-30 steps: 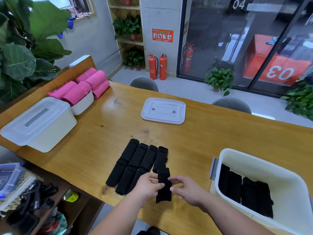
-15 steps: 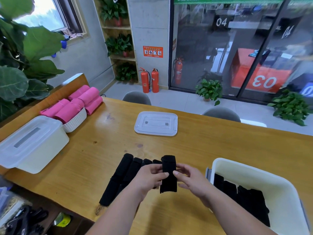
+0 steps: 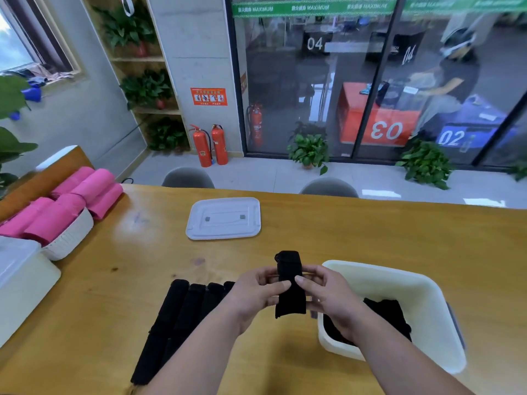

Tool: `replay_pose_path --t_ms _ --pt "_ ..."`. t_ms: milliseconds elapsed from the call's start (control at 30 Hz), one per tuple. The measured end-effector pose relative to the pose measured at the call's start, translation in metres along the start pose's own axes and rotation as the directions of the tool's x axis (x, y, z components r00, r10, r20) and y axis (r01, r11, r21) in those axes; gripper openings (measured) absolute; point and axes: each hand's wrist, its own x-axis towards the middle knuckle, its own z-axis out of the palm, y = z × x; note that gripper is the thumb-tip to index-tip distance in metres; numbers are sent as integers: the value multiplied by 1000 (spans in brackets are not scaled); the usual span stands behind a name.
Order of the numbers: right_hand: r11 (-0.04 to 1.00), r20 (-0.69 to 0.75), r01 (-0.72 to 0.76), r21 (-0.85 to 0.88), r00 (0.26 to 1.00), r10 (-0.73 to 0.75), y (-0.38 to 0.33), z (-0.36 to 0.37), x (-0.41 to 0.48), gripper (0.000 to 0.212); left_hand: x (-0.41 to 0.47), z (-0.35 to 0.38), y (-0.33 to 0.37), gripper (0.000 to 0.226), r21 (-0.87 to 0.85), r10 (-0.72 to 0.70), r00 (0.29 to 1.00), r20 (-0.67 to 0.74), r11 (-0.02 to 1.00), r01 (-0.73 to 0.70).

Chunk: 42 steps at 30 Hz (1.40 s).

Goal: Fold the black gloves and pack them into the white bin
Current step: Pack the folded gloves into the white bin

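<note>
The single wide-angle camera sits on the person's head, facing forward and down across the wooden table point(image 3: 370, 238) toward the glass doors point(image 3: 313, 81); the left hand point(image 3: 255, 295) and right hand point(image 3: 329, 297) lie close beneath it.

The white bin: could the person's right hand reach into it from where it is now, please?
Probably yes. The white bin stands lidless right beside the right hand, whose forearm crosses over its near corner, with nothing between. Both hands pinch the black glove, though, so the left hand should release first.

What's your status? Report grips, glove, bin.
Left grip, right grip pinching one black glove, held above table. White bin beside right grip, packed gloves inside. Nothing between.
</note>
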Motion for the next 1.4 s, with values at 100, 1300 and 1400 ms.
replay_pose_path --t_ms 100,1300,1400 --pt "1000 -39 8 23 999 -8 -4 -20 -6 31 9 17 4 36 18 11 999 49 1000 -12" --pt "838 -459 -430 -336 852 253 85 -134 12 16 51 51 -67 51 472 -76 989 -129 872 128" --pt "823 -469 -449 -348 843 262 88 -135 15 18 51 50 -69 54 472 -81 988 -133 871 135"
